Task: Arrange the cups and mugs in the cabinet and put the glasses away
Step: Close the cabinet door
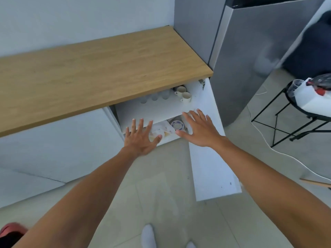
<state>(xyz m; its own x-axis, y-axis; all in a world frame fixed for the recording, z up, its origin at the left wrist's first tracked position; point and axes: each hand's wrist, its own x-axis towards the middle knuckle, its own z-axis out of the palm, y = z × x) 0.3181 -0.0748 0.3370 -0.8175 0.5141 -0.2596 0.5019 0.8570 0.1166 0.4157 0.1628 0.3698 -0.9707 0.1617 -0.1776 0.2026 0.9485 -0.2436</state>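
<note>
A white cabinet (161,109) stands open under a wooden countertop (100,68). On its upper shelf sit two cream mugs (182,93) at the right and three clear glasses (155,97) in a row to their left, partly hidden by the countertop edge. On the lower shelf lie a blue-patterned cup on a saucer (177,125) and a crumpled plastic bag (161,130). My left hand (140,138) hovers with fingers spread in front of the lower shelf. My right hand (198,128) is spread flat by the shelf's right end, holding nothing.
The cabinet door (213,154) hangs open to the right of my right arm. A grey fridge (250,51) stands right of the counter. A black wire-frame side table (293,119) carries a white jug and a clear glass (294,86). A white cable runs across the tiled floor.
</note>
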